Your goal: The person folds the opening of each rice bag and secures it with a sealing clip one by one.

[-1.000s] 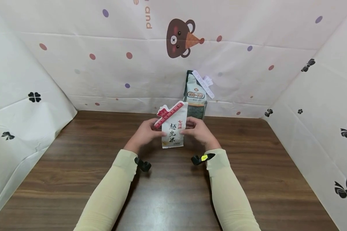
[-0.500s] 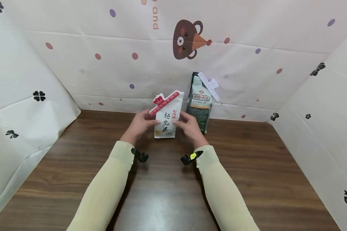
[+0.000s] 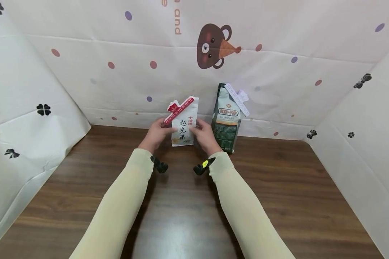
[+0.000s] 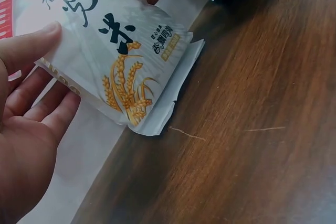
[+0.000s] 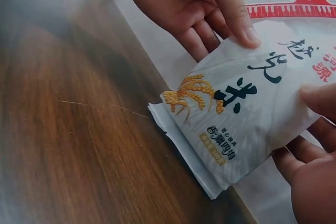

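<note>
Both hands hold a small white rice bag (image 3: 183, 126) upright near the back of the table. A red and white sealing clip (image 3: 179, 109) with a piano-key pattern runs slantwise across its top left corner. The left hand (image 3: 157, 133) grips the bag's left side, thumb on the front and fingers behind. On the opposite side the right hand (image 3: 205, 136) grips it the same way. In the left wrist view the bag's printed wheat ears and flat bottom flap (image 4: 168, 103) show close over the wood. The fingers behind the bag are partly hidden.
A green KO-KO bag (image 3: 227, 124) with a white sealing clip (image 3: 237, 99) stands right of the right hand, by the back wall. Patterned white sheeting (image 3: 123, 82) encloses the brown wooden table (image 3: 278, 187) at the back and both sides.
The hands have carried the white rice bag left and back, away from in front of the green bag, which now shows fully. The head view has shifted slightly.
</note>
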Action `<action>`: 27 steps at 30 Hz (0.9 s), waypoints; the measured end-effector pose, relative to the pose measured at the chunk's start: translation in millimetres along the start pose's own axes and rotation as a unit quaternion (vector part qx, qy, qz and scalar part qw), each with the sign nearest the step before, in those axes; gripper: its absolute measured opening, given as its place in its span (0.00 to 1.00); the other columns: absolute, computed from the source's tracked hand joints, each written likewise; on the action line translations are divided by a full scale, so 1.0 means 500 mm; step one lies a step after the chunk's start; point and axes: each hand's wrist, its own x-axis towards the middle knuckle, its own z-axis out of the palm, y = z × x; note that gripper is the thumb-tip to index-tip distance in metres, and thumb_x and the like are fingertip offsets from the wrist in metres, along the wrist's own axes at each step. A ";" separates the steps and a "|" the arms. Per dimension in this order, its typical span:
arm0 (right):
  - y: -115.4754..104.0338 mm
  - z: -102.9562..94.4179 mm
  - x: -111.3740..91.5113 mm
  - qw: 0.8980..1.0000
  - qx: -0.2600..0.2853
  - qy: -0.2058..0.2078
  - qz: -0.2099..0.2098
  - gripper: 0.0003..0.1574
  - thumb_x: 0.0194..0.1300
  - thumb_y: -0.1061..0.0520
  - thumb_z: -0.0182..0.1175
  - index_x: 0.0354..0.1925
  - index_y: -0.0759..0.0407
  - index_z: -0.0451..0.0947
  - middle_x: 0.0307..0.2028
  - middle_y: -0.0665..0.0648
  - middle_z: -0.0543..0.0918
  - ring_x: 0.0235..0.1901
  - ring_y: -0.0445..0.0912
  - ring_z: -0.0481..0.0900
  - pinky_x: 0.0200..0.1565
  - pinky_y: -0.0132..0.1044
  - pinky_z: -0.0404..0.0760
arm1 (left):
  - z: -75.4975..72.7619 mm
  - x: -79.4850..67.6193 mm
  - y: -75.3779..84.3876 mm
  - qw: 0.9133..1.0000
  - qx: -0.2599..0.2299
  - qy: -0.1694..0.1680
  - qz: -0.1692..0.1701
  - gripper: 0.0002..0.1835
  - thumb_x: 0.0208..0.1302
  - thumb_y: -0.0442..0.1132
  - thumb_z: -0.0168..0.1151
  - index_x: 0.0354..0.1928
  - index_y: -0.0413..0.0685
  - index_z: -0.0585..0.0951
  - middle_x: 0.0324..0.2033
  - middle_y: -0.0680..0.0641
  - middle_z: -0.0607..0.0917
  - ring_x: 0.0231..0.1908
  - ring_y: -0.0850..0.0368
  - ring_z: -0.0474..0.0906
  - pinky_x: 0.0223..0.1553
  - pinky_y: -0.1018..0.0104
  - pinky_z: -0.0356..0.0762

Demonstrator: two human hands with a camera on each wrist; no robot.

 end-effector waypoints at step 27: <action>0.021 0.004 0.011 0.999 -0.037 0.019 0.024 0.38 0.71 0.53 0.55 0.74 0.42 0.53 0.74 0.48 0.59 0.72 0.45 0.60 0.69 0.42 0.64 | 0.006 0.009 -0.024 0.999 0.011 0.001 -0.042 0.44 0.62 0.43 0.67 0.75 0.56 0.53 0.68 0.41 0.68 0.68 0.46 0.66 0.66 0.50 0.67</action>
